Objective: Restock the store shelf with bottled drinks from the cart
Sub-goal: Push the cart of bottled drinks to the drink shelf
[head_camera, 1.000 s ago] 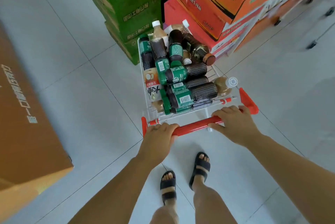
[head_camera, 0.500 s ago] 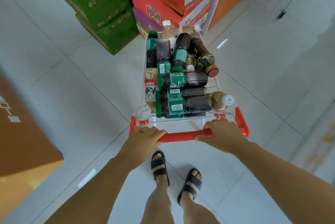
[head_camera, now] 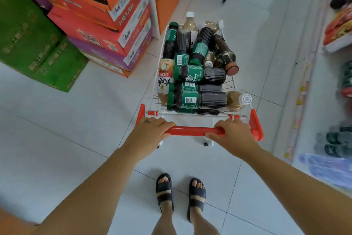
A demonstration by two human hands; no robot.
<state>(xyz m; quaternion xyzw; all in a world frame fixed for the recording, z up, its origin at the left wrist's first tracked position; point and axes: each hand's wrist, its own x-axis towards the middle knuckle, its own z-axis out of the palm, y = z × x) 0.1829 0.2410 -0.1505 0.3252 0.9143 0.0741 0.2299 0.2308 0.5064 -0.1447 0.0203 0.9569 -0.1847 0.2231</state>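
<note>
The handle [head_camera: 194, 131] is showing red; bottles [head_camera: 202, 74] are showing dark brown with green labels [head_camera: 187, 99]; boxes [head_camera: 38, 44] left of the handle, green and orange.

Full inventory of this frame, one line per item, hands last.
White wire shopping cart: one, white with red handle bar, centre aisle.
Dark plastic bottles with green labels: several, heaped in cart; exact count hidden.
Beige drink bottles with white caps: at least three, cart edges.
Dark bottle with brown cap: one, cart's right side.
Stacked cardboard cartons: many, green, orange, red, purple, left of cart.
Store shelf: one, white, right edge; goods blurred.
Black sandals: two, on feet, bottom centre.
Left hand, right hand: two, gripping the handle bar.
</note>
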